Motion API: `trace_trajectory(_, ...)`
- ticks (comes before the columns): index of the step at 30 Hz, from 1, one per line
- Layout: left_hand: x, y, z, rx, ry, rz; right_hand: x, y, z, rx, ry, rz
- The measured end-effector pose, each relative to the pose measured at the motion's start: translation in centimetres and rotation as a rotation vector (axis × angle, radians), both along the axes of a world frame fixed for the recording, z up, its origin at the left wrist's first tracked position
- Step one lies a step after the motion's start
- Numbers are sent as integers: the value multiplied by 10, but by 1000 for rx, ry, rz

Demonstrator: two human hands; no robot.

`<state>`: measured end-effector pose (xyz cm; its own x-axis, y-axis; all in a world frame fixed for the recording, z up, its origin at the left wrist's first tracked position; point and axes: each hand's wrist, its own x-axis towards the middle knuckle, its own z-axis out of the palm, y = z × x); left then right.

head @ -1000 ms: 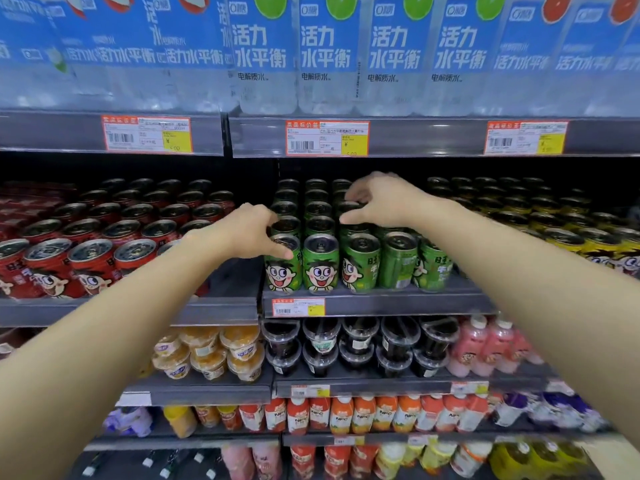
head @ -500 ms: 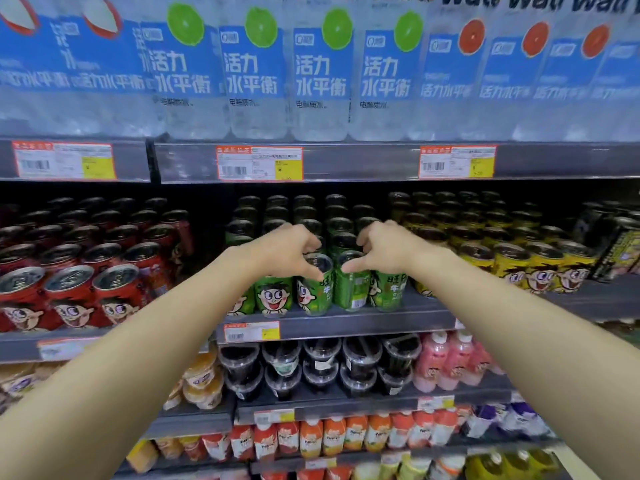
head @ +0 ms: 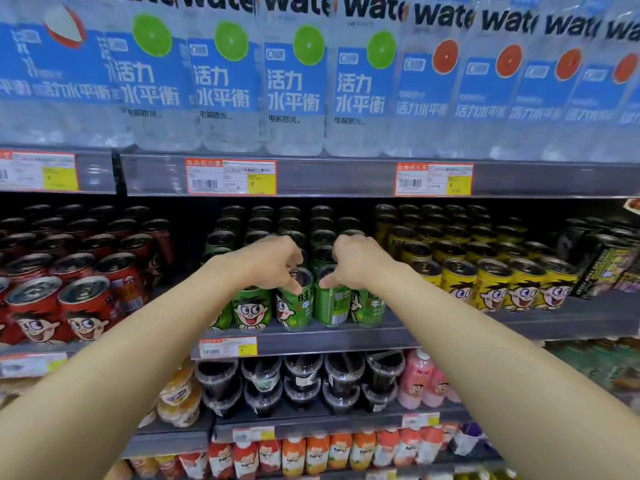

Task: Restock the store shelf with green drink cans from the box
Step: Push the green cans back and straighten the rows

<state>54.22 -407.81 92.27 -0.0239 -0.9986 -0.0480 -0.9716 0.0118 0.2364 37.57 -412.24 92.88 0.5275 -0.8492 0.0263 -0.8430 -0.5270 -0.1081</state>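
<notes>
I've got both hands up at the front row of green cans (head: 294,299) on the middle shelf (head: 332,341) — the left hand (head: 270,261) has its fingers curled down over the rim of the can with the cartoon face, thumb tip on its near edge, while the right hand (head: 356,259) is curled the same way over the top of the neighbouring can turned barcode-out (head: 330,303). The two hands sit close together, thumbs pointing at each other with a small gap between. Red cans (head: 83,306) stand to the left, yellow cans (head: 491,285) to the right — no box in my view.
</notes>
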Motion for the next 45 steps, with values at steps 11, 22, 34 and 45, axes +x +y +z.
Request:
trace_trajectory(11,-2,3,-6,-39,29,90,-5,10,3,82,-47,23)
trace_trajectory(22,-4,8,7,34,69,84,-6,-7,8,103,-39,-15)
trace_trajectory(34,-8,10,-6,-90,-10,189,2,4,13,53,109,105)
trace_trajectory(45,-6,9,3,13,33,136,0,4,10,-40,130,59)
